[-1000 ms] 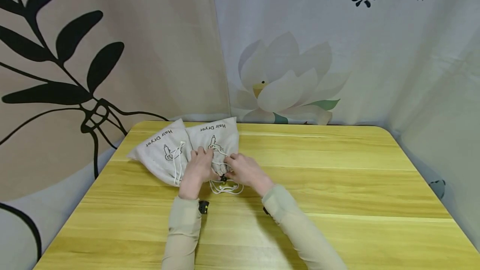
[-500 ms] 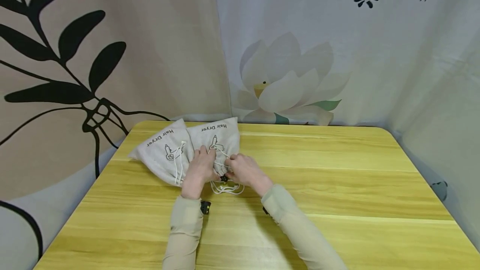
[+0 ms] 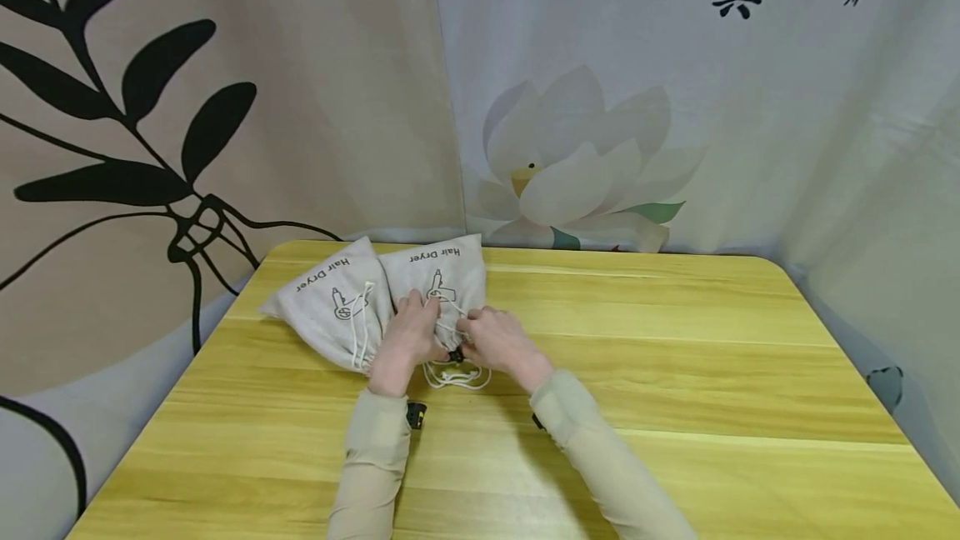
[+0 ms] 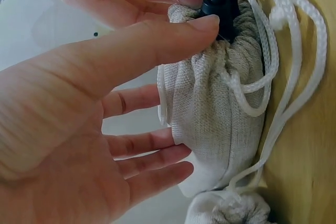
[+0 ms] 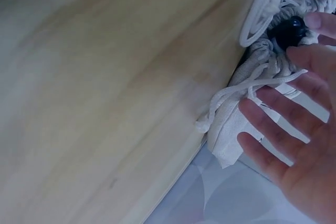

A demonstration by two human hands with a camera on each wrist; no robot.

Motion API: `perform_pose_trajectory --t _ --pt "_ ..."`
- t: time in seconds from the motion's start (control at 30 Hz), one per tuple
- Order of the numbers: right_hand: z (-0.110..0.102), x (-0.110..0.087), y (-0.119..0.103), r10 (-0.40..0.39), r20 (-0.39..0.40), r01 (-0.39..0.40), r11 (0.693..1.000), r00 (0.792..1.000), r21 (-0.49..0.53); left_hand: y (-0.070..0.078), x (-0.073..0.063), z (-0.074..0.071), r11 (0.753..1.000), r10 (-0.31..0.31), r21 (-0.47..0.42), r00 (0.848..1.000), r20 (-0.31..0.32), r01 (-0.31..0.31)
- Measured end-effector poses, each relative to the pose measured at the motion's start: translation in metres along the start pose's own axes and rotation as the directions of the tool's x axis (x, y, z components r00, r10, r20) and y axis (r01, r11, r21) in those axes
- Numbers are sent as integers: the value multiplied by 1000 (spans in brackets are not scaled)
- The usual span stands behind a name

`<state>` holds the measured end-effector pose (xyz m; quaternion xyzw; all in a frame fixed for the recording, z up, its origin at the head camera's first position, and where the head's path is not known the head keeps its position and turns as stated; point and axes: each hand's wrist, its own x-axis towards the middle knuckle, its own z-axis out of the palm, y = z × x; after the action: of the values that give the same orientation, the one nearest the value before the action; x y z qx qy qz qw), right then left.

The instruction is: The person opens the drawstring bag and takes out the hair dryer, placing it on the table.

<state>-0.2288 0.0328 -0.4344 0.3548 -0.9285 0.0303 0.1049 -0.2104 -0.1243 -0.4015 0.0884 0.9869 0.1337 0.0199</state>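
The person's left hand [image 3: 411,333] and right hand [image 3: 504,342] flank the gathered mouth of one drawstring bag [image 3: 446,269], about equally near; each grip is loose, fingers extended, thumb at the rim by a black looped piece [image 4: 222,17]. The bag's long axis runs away from them. A second bag [image 3: 333,302] leans leftward beside it on the wooden table [image 3: 637,357], before a printed curtain [image 3: 720,98].

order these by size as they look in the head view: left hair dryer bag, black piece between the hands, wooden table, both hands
Largest to smallest in the head view:
1. wooden table
2. left bag
3. left hand and right hand, too alike to rank
4. black piece, as far as it shows
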Motion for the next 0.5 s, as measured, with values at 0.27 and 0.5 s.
perform_pose_trajectory --t 0.27,0.5 --pt "-1 -7 9 14 -7 -14 1000 1000 17 5 4 4 1000 27 3 1000 -6 -27" --pt "-1 -14 18 46 14 -46 998 999 34 14 6 9 997 73 -40 997 -4 -73"
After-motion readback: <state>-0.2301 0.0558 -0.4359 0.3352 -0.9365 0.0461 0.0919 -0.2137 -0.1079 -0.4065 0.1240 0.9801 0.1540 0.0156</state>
